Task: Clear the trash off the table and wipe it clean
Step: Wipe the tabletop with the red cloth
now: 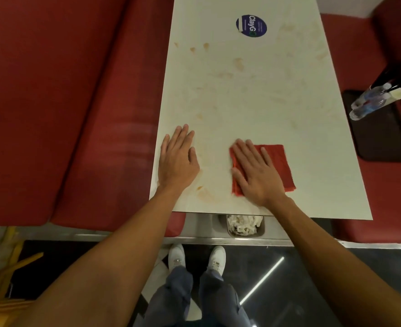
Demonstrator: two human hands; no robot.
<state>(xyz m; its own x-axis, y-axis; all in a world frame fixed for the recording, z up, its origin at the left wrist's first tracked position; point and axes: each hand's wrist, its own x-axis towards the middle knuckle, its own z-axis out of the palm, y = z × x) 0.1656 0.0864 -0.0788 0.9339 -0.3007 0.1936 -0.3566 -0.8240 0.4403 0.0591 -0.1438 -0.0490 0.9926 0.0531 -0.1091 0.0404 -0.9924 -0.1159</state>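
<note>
A long white table (253,102) runs away from me, marked with brownish smears and stains (238,64). My right hand (256,171) lies flat with straight fingers on a folded red cloth (278,166) near the table's near edge. My left hand (177,159) presses flat on the bare tabletop at the near left corner, fingers spread. Below the near edge, a small metal bin (244,226) holds crumpled white paper.
Red padded benches (65,102) flank the table on both sides. On the right bench sits a dark tray (381,138) with plastic bottles and dark utensils (371,100). A round blue sticker (251,25) is on the table's far part. My white shoes stand on dark floor below.
</note>
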